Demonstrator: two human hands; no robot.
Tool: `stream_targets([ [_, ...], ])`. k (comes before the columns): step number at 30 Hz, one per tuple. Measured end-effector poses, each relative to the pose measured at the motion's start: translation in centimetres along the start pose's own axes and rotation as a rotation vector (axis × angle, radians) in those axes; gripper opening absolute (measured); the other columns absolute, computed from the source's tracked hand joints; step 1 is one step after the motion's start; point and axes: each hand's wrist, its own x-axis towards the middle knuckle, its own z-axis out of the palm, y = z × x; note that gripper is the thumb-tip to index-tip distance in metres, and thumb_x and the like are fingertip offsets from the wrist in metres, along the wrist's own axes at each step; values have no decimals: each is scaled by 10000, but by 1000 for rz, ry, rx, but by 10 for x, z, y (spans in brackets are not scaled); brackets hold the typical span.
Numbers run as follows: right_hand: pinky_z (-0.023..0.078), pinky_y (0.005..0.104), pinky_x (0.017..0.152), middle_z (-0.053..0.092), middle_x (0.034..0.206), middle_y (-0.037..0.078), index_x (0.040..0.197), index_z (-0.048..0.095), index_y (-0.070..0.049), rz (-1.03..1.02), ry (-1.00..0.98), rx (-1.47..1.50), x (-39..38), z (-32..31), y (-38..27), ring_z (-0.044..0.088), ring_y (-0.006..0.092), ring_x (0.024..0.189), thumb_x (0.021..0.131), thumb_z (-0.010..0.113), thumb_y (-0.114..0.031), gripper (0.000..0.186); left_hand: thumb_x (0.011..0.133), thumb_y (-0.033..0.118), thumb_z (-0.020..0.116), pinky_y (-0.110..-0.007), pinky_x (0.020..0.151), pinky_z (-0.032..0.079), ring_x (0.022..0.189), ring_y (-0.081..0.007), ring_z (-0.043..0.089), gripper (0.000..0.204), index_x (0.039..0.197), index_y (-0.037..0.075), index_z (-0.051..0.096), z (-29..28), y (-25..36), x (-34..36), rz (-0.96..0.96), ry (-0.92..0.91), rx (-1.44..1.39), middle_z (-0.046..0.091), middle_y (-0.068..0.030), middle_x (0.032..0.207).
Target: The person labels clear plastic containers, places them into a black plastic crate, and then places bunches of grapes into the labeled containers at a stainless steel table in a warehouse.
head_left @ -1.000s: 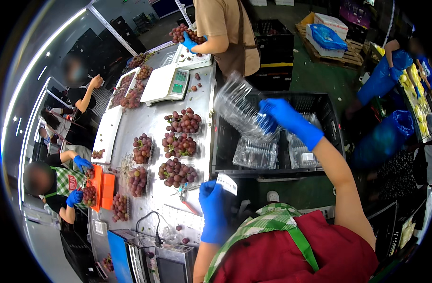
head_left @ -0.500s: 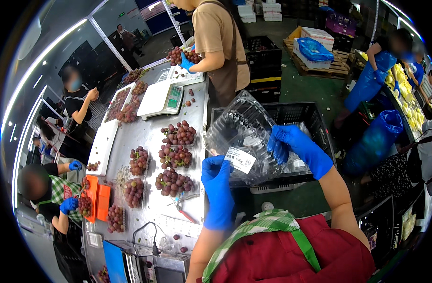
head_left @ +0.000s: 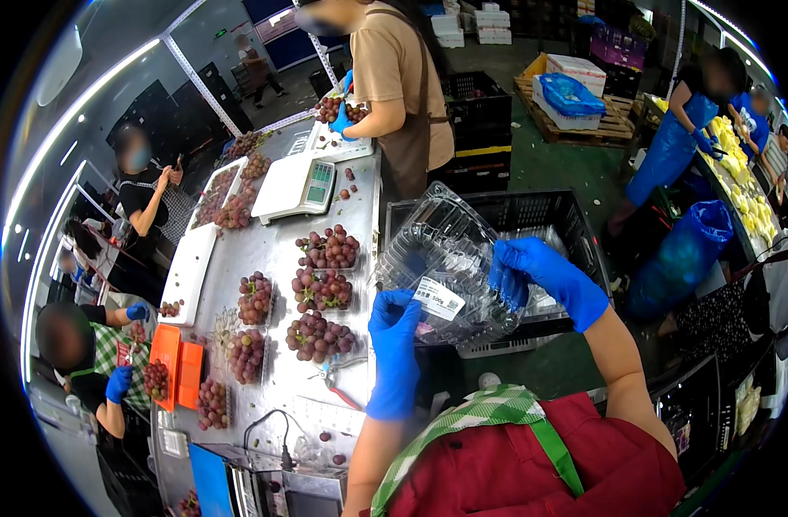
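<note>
A clear plastic clamshell box (head_left: pixel 437 228) with its lid raised is between my hands, above a black crate. My right hand (head_left: pixel 553 280), in a blue glove, pinches the box by its right edge. On the near left of the box is a white printed label (head_left: pixel 440 298). The blue-gloved fingers of my left hand (head_left: pixel 396 340) are closed at the label's left edge. Whether they grip only the label or the plastic too, I cannot make out. Left of my left hand, bunches of grapes (head_left: pixel 320 336) sit in clear trays on the metal table (head_left: pixel 239 258).
The black crate (head_left: pixel 575 215) holds more clear boxes. On the table are a white scale (head_left: pixel 284 185), an orange scale (head_left: pixel 190 372), red-handled snips (head_left: pixel 338 388) and a label printer (head_left: pixel 299 491). A co-worker in a brown apron (head_left: pixel 407 112) handles grapes at the far end.
The clamshell has tilted slightly, and its label sits a little lower and flatter against the plastic. My left hand has shifted slightly down. Across the table, the co-worker's hands have moved.
</note>
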Motion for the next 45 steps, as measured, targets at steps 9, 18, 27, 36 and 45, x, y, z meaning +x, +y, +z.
stream_targets([
  [9,442,217,419,563,578,61,736,565,-8,24,-16,43,-4,-4,2,544,121,462,859,389,-350,404,735,-27,521,-200,582,433,643,-102,520,94,788,35,474,0,8,-1,-58,-94,-69,532,-51,830],
  [18,452,217,450,575,604,69,758,565,-6,-7,-7,73,-7,-3,5,550,127,476,854,413,-320,361,738,-12,536,-193,593,413,670,-87,508,107,817,36,483,2,1,-2,-64,-108,10,530,-34,803],
  [27,455,229,450,580,607,83,745,568,4,-25,10,77,-16,0,14,562,139,494,835,416,-388,429,747,-27,526,-184,619,401,678,-70,491,127,844,40,477,9,-19,-6,37,-31,66,514,-16,773],
  [36,461,230,479,584,622,91,772,563,13,-3,95,84,-32,2,27,566,141,511,829,420,-411,452,717,-9,559,-214,624,394,679,-89,472,240,933,34,462,28,-50,-14,334,147,398,449,-50,913],
  [45,437,223,535,557,647,49,807,543,5,28,238,201,-48,-4,41,534,100,573,825,449,-398,415,716,108,556,-371,925,250,1111,-299,294,533,1205,41,352,49,-38,-14,787,18,1029,331,-173,1155],
])
